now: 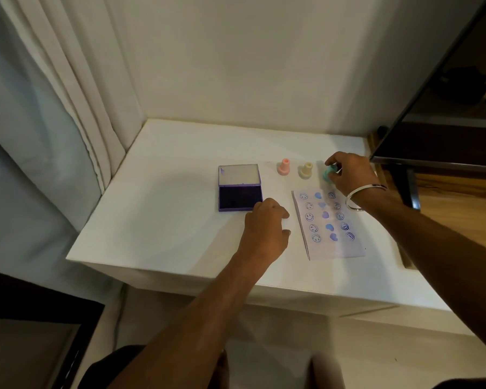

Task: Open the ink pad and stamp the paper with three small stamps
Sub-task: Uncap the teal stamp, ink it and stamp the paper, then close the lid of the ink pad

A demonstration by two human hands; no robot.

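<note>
The purple ink pad [240,196] lies open on the white table [157,220], its clear lid [239,174] folded back. A pink stamp [283,167] and a beige stamp [306,171] stand upright behind the paper [330,224], which carries rows of blue stamped marks. My right hand [350,172] pinches a teal stamp [328,173] just beyond the paper's far edge. My left hand [267,228] hovers with loosely curled fingers at the ink pad's near right corner; I cannot tell whether it touches the pad.
A dark screen [443,94] leans in at the right, close above my right hand. A wall runs behind the table and a curtain [54,108] hangs at the left. The table's front edge [236,287] is near me.
</note>
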